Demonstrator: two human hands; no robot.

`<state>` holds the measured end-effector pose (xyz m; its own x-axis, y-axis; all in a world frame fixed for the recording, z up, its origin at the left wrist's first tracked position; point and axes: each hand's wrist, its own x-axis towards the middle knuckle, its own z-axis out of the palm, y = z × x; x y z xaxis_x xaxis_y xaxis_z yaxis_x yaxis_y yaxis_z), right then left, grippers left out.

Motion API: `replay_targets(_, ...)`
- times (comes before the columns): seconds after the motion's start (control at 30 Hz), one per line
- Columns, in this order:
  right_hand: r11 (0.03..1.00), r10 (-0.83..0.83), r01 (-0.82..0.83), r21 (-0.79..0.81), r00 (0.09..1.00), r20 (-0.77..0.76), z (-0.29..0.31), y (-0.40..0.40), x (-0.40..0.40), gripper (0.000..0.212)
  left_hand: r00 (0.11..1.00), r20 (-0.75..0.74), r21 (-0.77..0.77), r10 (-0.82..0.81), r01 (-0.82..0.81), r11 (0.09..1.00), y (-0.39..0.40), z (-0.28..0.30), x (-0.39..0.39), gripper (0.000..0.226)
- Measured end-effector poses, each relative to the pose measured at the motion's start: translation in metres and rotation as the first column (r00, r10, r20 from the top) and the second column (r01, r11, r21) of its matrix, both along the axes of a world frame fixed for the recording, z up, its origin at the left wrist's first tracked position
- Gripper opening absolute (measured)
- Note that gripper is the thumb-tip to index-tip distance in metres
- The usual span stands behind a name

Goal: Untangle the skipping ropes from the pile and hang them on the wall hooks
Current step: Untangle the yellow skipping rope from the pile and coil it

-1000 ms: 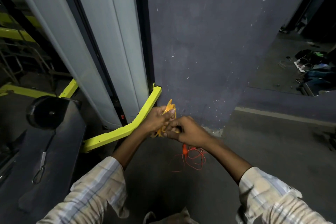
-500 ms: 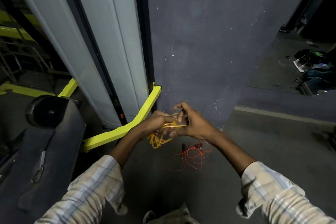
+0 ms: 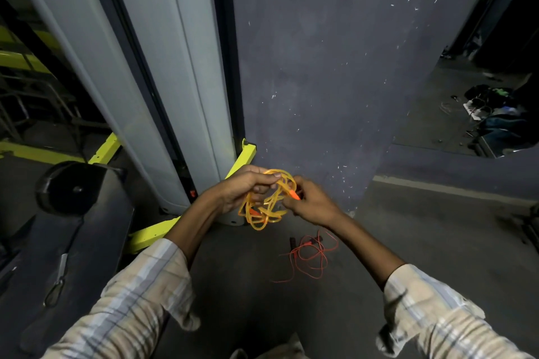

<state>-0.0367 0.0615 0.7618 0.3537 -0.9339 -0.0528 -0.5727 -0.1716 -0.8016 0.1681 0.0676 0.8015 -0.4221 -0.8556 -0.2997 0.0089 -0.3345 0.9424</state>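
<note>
A thin red rope (image 3: 310, 256) lies loosely tangled on the grey floor (image 3: 408, 242), nearest the person, with no clear long axis. Just above it, the yellow rope (image 3: 267, 202) hangs as a bunched coil between both hands, sagging downward. The left hand (image 3: 248, 188) curls closed over its top loops; the right hand (image 3: 310, 202) pinches what seems an orange handle end. Behind stands the dark wall (image 3: 335, 67).
</note>
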Motion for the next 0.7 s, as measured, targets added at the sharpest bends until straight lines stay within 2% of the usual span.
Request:
replay_targets(0.07,0.992,0.0,-0.015,0.129,0.993,0.121,0.0,-0.001,0.001,0.039,0.999,0.053,-0.023,0.007,-0.006,1.0,-0.001,0.004,-0.001,0.042)
replay_targets(0.13,0.99,0.026,-0.057,0.127,0.971,0.24,-0.003,-0.001,-0.001,0.045,0.995,0.094,-0.066,0.031,-0.025,0.997,-0.004,0.01,-0.001,0.038)
replay_targets(0.2,0.99,0.026,-0.073,0.117,0.931,0.364,-0.004,0.003,-0.004,0.039,0.99,0.136,-0.082,0.033,-0.022,0.996,-0.008,0.017,0.004,0.028)
replay_targets(0.3,0.999,-0.025,0.002,0.053,0.897,0.442,-0.005,0.005,-0.008,0.027,0.977,0.209,-0.066,-0.042,0.057,0.996,-0.011,0.024,0.009,0.034)
replay_targets(0.37,0.997,-0.029,0.058,-0.059,0.915,0.401,-0.005,0.003,-0.013,0.02,0.954,0.28,-0.05,-0.106,0.125,0.991,-0.01,0.026,0.008,0.041)
replay_targets(0.5,0.952,-0.013,0.051,-0.301,0.992,0.126,-0.01,-0.002,-0.022,0.015,0.908,0.377,-0.012,-0.184,0.203,0.979,-0.007,0.027,0.009,0.037)
replay_targets(0.6,0.946,-0.043,0.04,-0.321,0.999,-0.002,-0.015,-0.001,-0.027,0.018,0.893,0.412,-0.032,-0.183,0.215,0.976,-0.004,0.028,0.01,0.026)
replay_targets(0.7,0.974,-0.038,0.014,-0.228,0.994,-0.099,-0.021,0.0,-0.025,0.018,0.902,0.4,-0.052,-0.164,0.201,0.978,-0.006,0.028,0.008,0.028)
